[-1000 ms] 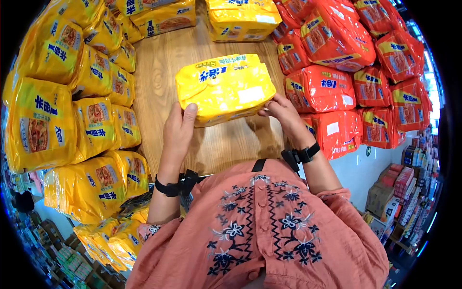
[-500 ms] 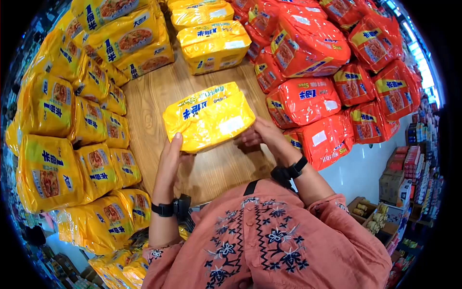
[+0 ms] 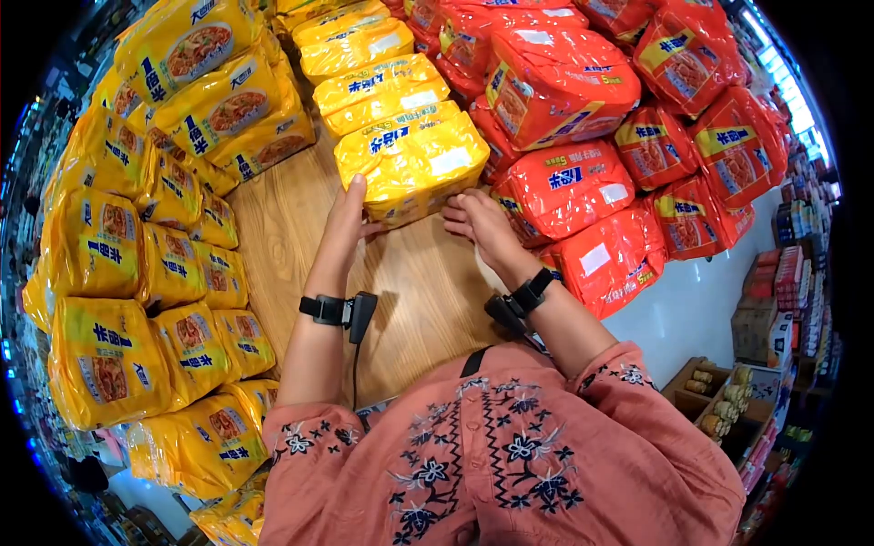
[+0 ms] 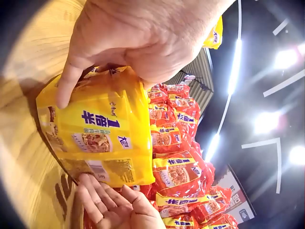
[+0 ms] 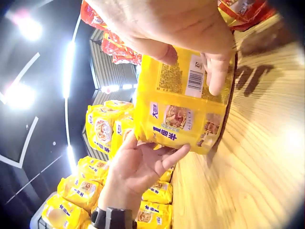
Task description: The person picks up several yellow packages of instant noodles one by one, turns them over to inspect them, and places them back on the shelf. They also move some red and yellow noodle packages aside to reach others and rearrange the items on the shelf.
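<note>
A yellow instant-noodle multipack (image 3: pixel 411 164) rests on the wooden table, its far side up against the row of yellow packs behind it. At its near left corner is my left hand (image 3: pixel 344 223), thumb along the upper edge and fingers extended by the front face. My right hand (image 3: pixel 482 223) touches the front near the right corner, fingers fairly straight. The right wrist view shows the pack's printed front (image 5: pixel 178 112) with a barcode, the right fingers (image 5: pixel 218 74) lying against it. In that view the left hand (image 5: pixel 143 162) is spread at the pack's other end.
Yellow packs (image 3: pixel 109 355) are stacked along the left side of the wooden table (image 3: pixel 410 300). Red noodle packs (image 3: pixel 564 187) are piled along the right. Behind the yellow pack, more yellow packs (image 3: pixel 382 86) form a row. Shop shelves (image 3: pixel 774 309) stand beyond the table on the right.
The yellow pack has gone away from the body, from above the table up to the row of yellow packs. Both hands moved with it, and their hold has loosened. The head view has shifted.
</note>
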Demonstrator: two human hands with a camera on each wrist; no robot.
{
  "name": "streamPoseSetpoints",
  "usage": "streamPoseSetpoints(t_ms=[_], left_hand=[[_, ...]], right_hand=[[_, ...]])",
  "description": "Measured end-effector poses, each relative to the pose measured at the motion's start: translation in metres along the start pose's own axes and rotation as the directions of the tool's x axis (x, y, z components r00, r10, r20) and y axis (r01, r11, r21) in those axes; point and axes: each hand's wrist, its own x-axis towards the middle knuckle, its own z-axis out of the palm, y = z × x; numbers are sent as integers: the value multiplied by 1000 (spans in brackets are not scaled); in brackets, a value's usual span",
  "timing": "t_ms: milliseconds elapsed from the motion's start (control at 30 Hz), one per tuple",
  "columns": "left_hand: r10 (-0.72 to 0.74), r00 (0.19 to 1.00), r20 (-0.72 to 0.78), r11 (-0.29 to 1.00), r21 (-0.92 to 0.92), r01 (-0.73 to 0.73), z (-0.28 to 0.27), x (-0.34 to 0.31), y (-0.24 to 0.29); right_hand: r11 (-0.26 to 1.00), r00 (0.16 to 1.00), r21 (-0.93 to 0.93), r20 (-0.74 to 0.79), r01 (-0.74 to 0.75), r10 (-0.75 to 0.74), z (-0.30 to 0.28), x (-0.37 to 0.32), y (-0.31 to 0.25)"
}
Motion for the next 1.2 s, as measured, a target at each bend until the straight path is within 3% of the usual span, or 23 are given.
streamPoseSetpoints(t_ms=[467,567,700,800,900,967,1000,1067,1133,1200], left_hand=[[31,998,63,998,46,-34,10,10,14],[-40,999,35,996,81,38,3,15,10],[-61,993,-105,987,140,75,-32,17,14],[-36,959,-281,998,32,47,-84,45,3],[121,894,-431,986,-53,-159,-121,54,26],[252,810,-529,932,-91,-350,-129,51,61],[355,744,-565,899,-11,-437,-137,57,80],[530,581,-618,803,146,-577,-154,64,110],[734,375,-566,659,459,-597,-145,53,161],[908,166,-386,412,742,-529,-138,44,208]], right_hand=[[997,996,70,-78,37,-31,-3,28,7],[999,999,33,-31,37,-36,-4,24,7],[998,997,-22,36,-63,64,-6,14,14],[990,988,-44,74,-134,137,3,-5,16],[975,963,-117,170,-191,209,2,-11,30],[956,935,-145,216,-253,280,10,-15,30],[937,914,-171,223,-305,338,16,-21,24],[938,877,-239,353,-253,326,24,-23,22],[925,838,-310,426,-219,341,42,-28,-2],[911,812,-371,465,-182,352,59,-34,-23]])
